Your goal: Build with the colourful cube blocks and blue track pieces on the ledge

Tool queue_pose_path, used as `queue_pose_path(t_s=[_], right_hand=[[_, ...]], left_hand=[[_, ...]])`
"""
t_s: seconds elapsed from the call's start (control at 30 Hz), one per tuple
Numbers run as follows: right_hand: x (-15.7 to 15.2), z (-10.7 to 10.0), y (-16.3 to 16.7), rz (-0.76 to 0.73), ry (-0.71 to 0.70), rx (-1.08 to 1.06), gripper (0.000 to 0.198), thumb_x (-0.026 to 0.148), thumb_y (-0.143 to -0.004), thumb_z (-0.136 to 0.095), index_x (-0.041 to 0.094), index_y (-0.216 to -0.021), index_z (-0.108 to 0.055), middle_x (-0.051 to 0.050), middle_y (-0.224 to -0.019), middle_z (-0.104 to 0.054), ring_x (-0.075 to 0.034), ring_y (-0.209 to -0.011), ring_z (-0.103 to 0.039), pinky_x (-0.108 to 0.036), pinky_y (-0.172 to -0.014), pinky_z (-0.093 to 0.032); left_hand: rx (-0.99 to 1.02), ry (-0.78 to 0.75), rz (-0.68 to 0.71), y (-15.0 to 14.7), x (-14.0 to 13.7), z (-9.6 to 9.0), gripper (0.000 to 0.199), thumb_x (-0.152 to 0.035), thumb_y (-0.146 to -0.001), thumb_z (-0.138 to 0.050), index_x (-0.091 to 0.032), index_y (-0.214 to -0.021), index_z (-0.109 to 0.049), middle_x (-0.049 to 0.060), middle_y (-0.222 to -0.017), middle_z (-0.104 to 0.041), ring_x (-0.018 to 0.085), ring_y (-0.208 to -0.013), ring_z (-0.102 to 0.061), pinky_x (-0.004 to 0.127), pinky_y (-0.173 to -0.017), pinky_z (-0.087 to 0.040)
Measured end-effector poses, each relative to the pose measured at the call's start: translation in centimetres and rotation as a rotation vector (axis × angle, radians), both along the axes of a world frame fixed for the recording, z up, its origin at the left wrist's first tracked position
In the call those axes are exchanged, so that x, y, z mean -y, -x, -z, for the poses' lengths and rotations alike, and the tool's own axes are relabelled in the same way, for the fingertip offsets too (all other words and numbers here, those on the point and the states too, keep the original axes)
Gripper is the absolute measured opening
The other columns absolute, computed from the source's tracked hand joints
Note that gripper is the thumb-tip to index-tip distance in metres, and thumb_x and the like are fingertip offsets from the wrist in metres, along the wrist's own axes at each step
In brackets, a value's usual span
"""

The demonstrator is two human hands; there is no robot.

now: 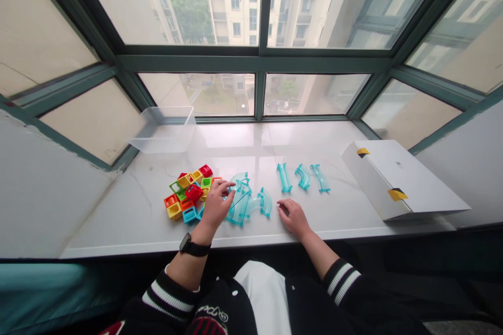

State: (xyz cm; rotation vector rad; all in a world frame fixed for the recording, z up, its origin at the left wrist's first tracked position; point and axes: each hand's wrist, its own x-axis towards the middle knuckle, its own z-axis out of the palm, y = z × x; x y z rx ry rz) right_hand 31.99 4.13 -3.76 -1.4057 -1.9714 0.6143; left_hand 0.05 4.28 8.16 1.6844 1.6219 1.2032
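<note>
My left hand (pixel 217 203), with a black watch (pixel 193 246) on its wrist, is over the left side of a pile of clear teal track pieces (pixel 240 207). Its thumb and fingers are apart beside the upper pieces; contact with them is hard to make out. My right hand (pixel 293 217) rests on the counter, fingers loosely bent and apart, holding nothing. Close to its fingertips lies a curved teal piece (pixel 265 202) at the pile's right end. Beyond it stand apart a straight track piece (pixel 284 178), a curved track piece (pixel 303 177) and a wavy track piece (pixel 320 178).
Left of my left hand is a heap of red, yellow, green, orange and blue hollow blocks (pixel 184 194). A clear plastic bin (pixel 167 131) stands at the back left. At the right is a white box (pixel 408 178) with yellow-black tabs. Windows border the white counter (pixel 129 209).
</note>
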Motion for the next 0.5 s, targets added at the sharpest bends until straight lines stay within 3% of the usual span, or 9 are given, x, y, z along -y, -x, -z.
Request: queue_pose_path(t_s=[0.07, 0.17, 0.27, 0.37, 0.5], right_hand=[[0.2, -0.4, 0.0, 0.010, -0.009, -0.052, 0.023, 0.031, -0.099, -0.055, 0.024, -0.115, -0.071, -0.007, -0.100, -0.075, -0.025, -0.089, -0.069, -0.044, -0.092, -0.055], [0.5, -2.1, 1.1, 0.008, -0.134, -0.144, 0.025, 0.030, -0.100, -0.056, 0.024, -0.119, -0.070, -0.009, -0.105, -0.074, -0.026, -0.096, -0.069, -0.045, -0.095, -0.055], [0.7, -4.6, 3.6, -0.107, -0.239, -0.130, 0.028, 0.028, -0.100, -0.059, 0.026, -0.126, -0.071, -0.010, -0.116, -0.071, -0.027, -0.111, -0.066, -0.047, -0.102, -0.053], [0.6, -6.3, 6.6, -0.178, -0.216, -0.011, 0.042, 0.027, -0.097, -0.066, 0.029, -0.139, -0.068, -0.012, -0.125, -0.067, -0.029, -0.118, -0.063, -0.050, -0.106, -0.052], [0.2, -6.1, 8.5, -0.162, -0.144, 0.112, 0.041, 0.024, -0.094, -0.070, 0.029, -0.135, -0.071, -0.011, -0.128, -0.068, -0.031, -0.121, -0.062, -0.051, -0.107, -0.050]], left_hand=[[0.014, 0.005, -0.005, 0.3, 0.3, -0.1, 0.025, -0.038, -0.094, -0.065, -0.022, -0.110, -0.076, 0.008, -0.119, -0.061, 0.016, -0.083, -0.067, 0.035, -0.083, -0.062], [0.031, 0.015, -0.007, 0.4, 0.8, -0.1, 0.025, -0.040, -0.093, -0.067, -0.022, -0.108, -0.076, 0.007, -0.116, -0.062, 0.016, -0.082, -0.067, 0.035, -0.081, -0.062], [0.054, 0.017, -0.009, 0.0, 1.4, 0.2, 0.023, -0.039, -0.092, -0.069, -0.023, -0.105, -0.077, 0.006, -0.114, -0.063, 0.015, -0.080, -0.067, 0.034, -0.080, -0.063], [0.074, -0.001, -0.006, -0.7, 2.1, 0.6, 0.021, -0.038, -0.091, -0.069, -0.023, -0.104, -0.077, 0.006, -0.112, -0.062, 0.015, -0.079, -0.066, 0.033, -0.079, -0.063], [0.111, -0.014, 0.001, -1.1, 2.7, 1.2, 0.020, -0.038, -0.092, -0.069, -0.024, -0.103, -0.077, 0.006, -0.112, -0.062, 0.015, -0.081, -0.065, 0.032, -0.078, -0.062]])
